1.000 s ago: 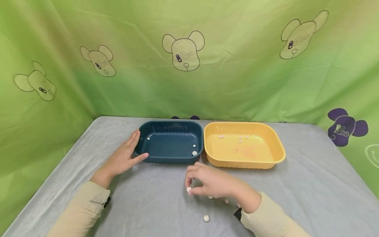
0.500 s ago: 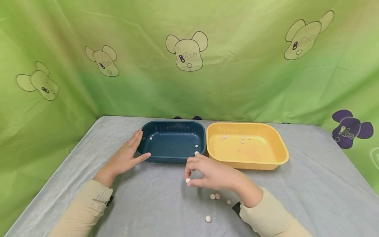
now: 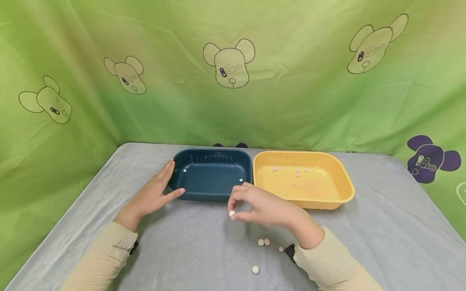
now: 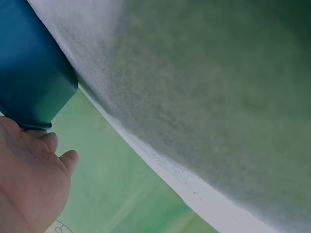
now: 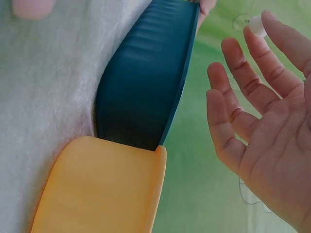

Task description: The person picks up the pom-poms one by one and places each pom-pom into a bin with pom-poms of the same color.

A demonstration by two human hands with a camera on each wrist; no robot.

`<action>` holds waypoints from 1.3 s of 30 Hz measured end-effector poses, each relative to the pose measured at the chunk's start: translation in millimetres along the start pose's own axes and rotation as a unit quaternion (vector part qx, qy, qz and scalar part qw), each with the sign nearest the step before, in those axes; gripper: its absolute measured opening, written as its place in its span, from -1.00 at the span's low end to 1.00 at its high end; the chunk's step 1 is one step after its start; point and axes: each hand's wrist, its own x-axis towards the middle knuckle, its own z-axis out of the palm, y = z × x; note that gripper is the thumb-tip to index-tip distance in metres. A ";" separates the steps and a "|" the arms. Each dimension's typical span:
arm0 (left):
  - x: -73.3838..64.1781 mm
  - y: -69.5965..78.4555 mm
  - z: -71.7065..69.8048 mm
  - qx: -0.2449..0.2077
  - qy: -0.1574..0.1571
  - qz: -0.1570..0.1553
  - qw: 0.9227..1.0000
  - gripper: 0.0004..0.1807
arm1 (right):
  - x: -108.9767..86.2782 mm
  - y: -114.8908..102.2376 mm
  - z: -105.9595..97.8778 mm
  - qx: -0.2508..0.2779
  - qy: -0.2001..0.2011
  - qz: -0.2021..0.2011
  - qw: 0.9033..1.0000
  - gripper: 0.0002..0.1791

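Observation:
Between thumb and index finger my right hand (image 3: 263,205) pinches a small white ball (image 3: 231,213), held above the cloth just in front of the dark blue tray (image 3: 209,197). The same ball (image 5: 257,26) shows at the fingertips in the right wrist view, the other fingers loosely bent. My left hand (image 3: 153,192) rests with extended fingers against the blue tray's left end, thumb at its front rim. Small white balls lie in that tray, one at its left (image 3: 185,170) and one at its right (image 3: 241,180); my right hand hides part of its near right corner.
A yellow tray (image 3: 302,200) stands against the blue one's right side, with several small pink balls (image 3: 298,170) inside. On the grey cloth near my right forearm lie white balls (image 3: 255,269) and pink balls (image 3: 267,242). A green curtain (image 3: 174,101) hangs behind the table.
My right hand has risen and moved forward toward the blue tray with the white ball, uncovering balls on the cloth and covering one in the tray's near right corner. My left hand stays put.

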 end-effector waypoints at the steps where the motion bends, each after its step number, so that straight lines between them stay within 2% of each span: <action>1: -0.2 0.2 0.3 -0.001 0.001 0.000 1.000 0.07 | 0.1 0.8 -0.3 0.002 0.002 -0.001 1.000 -0.92; 7: 0.0 -0.7 2.1 0.002 0.003 0.000 1.000 0.07 | 0.8 6.8 -1.4 -0.004 0.014 -0.006 1.000 -0.93; 16: 0.7 -0.6 2.1 0.002 0.006 0.004 1.000 0.06 | 3.6 13.3 -7.7 -0.021 0.020 0.008 1.000 -0.96; 23: 1.1 -1.1 1.3 0.004 0.006 0.005 1.000 0.06 | 5.1 16.9 -14.9 0.000 0.022 0.036 0.999 -0.96; 39: 1.0 -0.1 0.2 0.000 0.001 0.002 1.000 0.06 | 10.0 22.8 -17.7 0.033 0.036 0.051 0.998 -0.95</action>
